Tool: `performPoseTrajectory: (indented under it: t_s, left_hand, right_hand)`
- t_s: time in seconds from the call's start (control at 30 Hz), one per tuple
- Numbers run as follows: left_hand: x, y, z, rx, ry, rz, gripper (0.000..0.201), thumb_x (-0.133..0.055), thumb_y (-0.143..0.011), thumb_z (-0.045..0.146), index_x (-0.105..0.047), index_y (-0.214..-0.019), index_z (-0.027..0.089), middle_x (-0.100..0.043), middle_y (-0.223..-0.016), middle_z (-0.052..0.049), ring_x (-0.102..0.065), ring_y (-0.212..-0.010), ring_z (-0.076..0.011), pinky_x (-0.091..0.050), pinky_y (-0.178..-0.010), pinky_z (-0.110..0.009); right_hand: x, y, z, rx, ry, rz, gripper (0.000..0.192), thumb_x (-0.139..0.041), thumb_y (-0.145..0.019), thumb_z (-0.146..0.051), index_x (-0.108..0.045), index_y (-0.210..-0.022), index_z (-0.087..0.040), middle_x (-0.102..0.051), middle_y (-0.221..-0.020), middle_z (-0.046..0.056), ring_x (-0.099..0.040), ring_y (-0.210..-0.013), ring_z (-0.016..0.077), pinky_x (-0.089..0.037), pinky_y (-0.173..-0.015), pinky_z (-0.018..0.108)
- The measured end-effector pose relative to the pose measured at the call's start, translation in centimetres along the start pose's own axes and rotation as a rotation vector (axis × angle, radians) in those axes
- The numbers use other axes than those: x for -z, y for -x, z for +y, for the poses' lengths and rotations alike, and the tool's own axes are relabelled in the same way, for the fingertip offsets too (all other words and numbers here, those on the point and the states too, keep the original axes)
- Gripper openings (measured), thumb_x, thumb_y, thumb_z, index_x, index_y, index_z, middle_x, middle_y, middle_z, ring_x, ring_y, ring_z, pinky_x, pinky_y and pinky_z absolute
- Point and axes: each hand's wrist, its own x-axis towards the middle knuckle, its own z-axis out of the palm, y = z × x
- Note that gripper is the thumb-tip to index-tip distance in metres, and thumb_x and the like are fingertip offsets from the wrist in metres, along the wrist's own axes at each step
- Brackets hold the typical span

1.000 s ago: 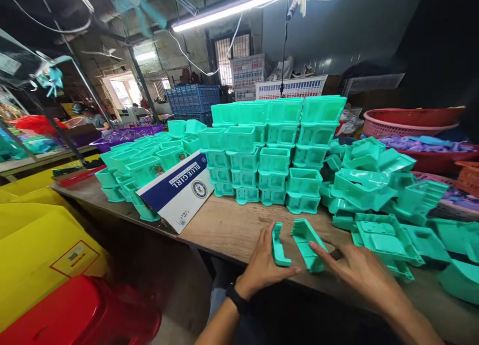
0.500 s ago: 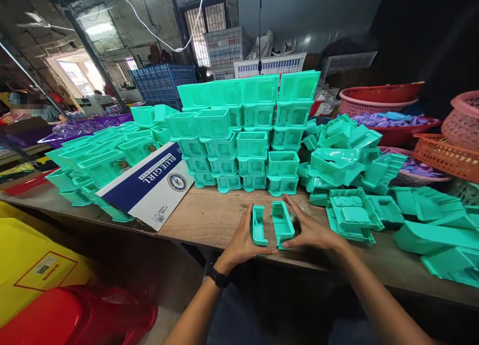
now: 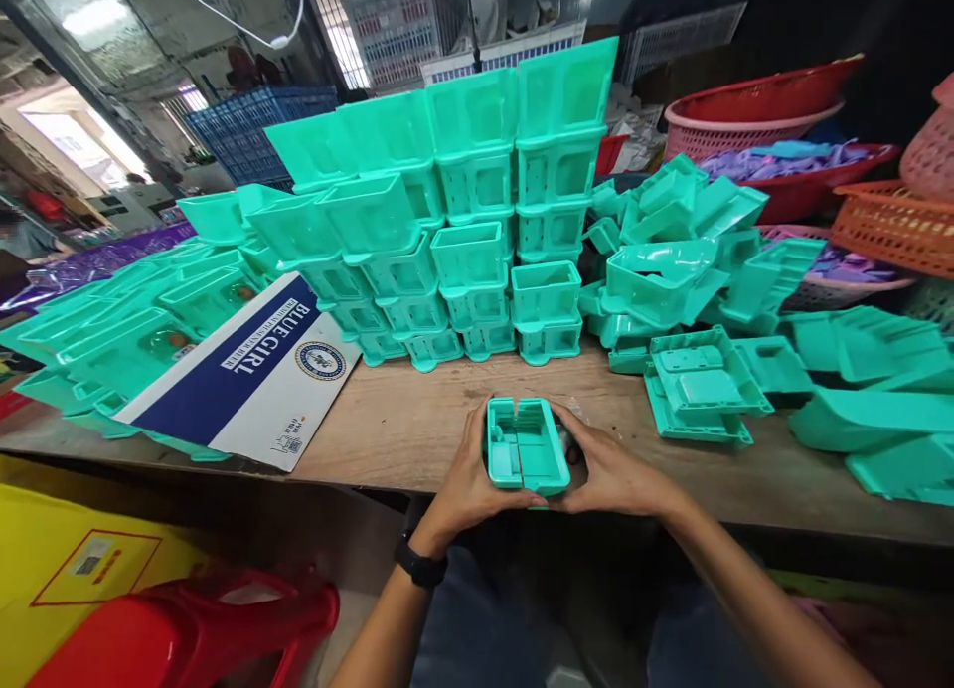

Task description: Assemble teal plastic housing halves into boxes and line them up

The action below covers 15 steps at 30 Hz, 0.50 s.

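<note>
Teal plastic halves (image 3: pixel 525 447) that sat apart a second ago are now squeezed shut between our left hand (image 3: pixel 463 479) and right hand (image 3: pixel 607 471), so that box looks joined.

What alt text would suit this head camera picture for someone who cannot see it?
Left hand and right hand press two green plastic halves together at the edge of a wooden table. Behind them stand stacked green boxes, a blue-and-white carton to the left, loose green parts to the right.
</note>
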Motion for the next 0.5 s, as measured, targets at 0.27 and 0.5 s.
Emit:
performPoseTrajectory:
  t_s: [0.27, 0.5]
  left_hand:
    - [0.04, 0.00, -0.18, -0.014, -0.008, -0.021, 0.136, -0.096, -0.054, 0.068, -0.022, -0.159, 0.024, -0.031, -0.164, -0.023, -0.033, -0.154, -0.0453, -0.027, -0.128, -0.067]
    - [0.27, 0.36, 0.10, 0.017, -0.029, -0.043, 0.134, -0.094, -0.057, 0.069, -0.019, -0.159, 0.025, -0.031, -0.164, -0.022, -0.034, -0.154, -0.0442, -0.027, -0.128, -0.065]
  right_hand:
    - [-0.09, -0.26, -0.18, 0.006, -0.022, -0.010, 0.115, -0.086, -0.058, -0.021, -0.032, -0.159, -0.022, -0.068, -0.099, 0.001, -0.065, -0.085, 0.0220, -0.053, -0.081, 0.034]
    - [0.07, -0.26, -0.61, -0.010, 0.014, 0.003, 0.108, -0.083, -0.056, -0.019, -0.037, -0.154, -0.018, -0.068, -0.121, 0.010, -0.068, -0.100, 0.0279, -0.054, -0.090, 0.040]
